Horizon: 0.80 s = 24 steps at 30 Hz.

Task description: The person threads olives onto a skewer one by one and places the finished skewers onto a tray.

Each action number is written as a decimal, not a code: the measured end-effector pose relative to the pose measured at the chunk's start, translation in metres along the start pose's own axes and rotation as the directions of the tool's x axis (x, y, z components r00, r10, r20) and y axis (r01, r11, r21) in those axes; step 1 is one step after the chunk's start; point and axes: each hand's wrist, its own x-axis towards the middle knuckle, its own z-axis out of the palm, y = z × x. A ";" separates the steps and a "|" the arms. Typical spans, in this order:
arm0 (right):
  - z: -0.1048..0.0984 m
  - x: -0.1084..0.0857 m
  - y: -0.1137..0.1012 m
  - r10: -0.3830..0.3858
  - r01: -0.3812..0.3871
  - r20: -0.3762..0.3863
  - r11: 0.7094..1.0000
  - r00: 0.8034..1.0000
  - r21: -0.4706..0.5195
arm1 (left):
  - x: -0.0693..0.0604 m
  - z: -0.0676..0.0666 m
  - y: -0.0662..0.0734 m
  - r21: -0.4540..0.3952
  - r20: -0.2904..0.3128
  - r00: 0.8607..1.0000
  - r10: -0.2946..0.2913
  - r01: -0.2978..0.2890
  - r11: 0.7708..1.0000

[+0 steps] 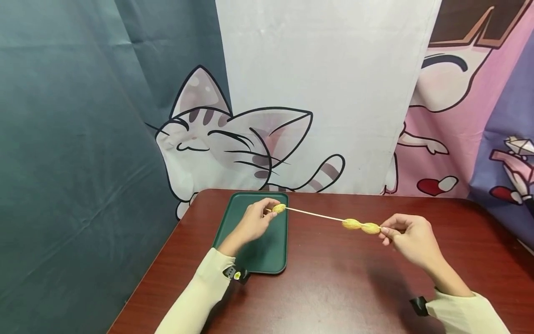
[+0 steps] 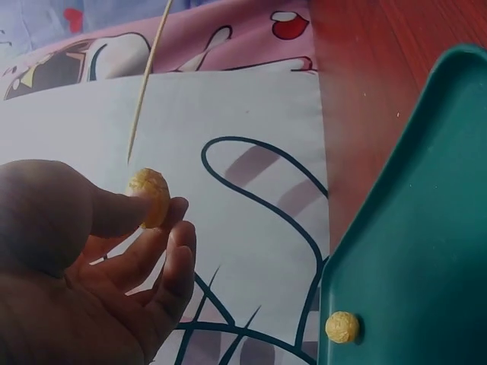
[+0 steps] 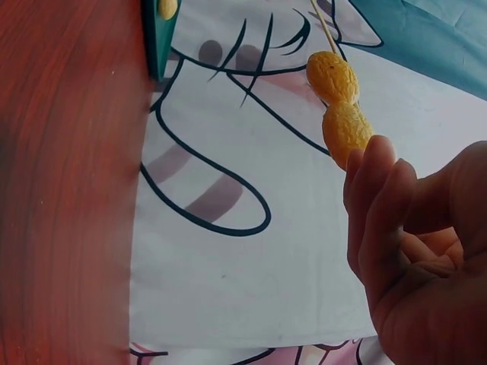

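Observation:
My left hand [image 1: 255,220] pinches a yellow, wrinkled oval piece [image 2: 151,190] between thumb and fingers, above the green tray [image 1: 267,271]. A thin pale skewer [image 1: 313,214] stretches across from the right, its pointed tip at that piece; the left wrist view shows a small gap between them. Two similar yellow pieces [image 3: 332,77] are threaded end to end near the skewer's other end. There my right hand [image 1: 413,236] grips the skewer, fingertips close against the nearer threaded piece. Another yellow piece [image 2: 342,327] lies on the tray, mostly hidden by my left hand in the head view.
The tray lies on the left part of a reddish-brown wooden table [image 1: 333,287]. Behind the table's far edge hangs a cloth backdrop [image 1: 325,69] with a cartoon cat; a dark teal cloth [image 1: 75,139] hangs along the left side.

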 end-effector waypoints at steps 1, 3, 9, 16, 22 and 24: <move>0.000 0.000 0.000 -0.002 0.002 0.000 1.000 1.000 -0.002 | 0.000 0.000 0.001 -0.003 -0.001 1.000 0.004 -0.004 1.000; 0.000 0.000 0.000 -0.007 0.007 -0.002 1.000 1.000 -0.006 | -0.001 -0.001 0.002 -0.005 0.000 1.000 0.010 -0.010 1.000; -0.002 -0.001 0.000 -0.024 0.024 -0.013 0.999 1.000 -0.024 | -0.001 -0.001 0.003 -0.001 0.011 1.000 0.009 -0.009 1.000; -0.005 -0.004 0.001 -0.013 0.012 -0.006 0.999 1.000 -0.042 | -0.003 0.002 0.003 -0.007 0.022 0.999 0.030 -0.029 1.000; -0.006 -0.006 0.001 -0.024 0.024 -0.002 0.999 1.000 -0.033 | -0.005 0.000 0.004 -0.045 0.035 0.999 0.027 -0.025 0.999; -0.006 -0.006 0.000 -0.027 0.027 -0.001 0.999 1.000 -0.031 | -0.005 0.000 0.004 -0.078 0.053 0.998 0.030 -0.026 0.997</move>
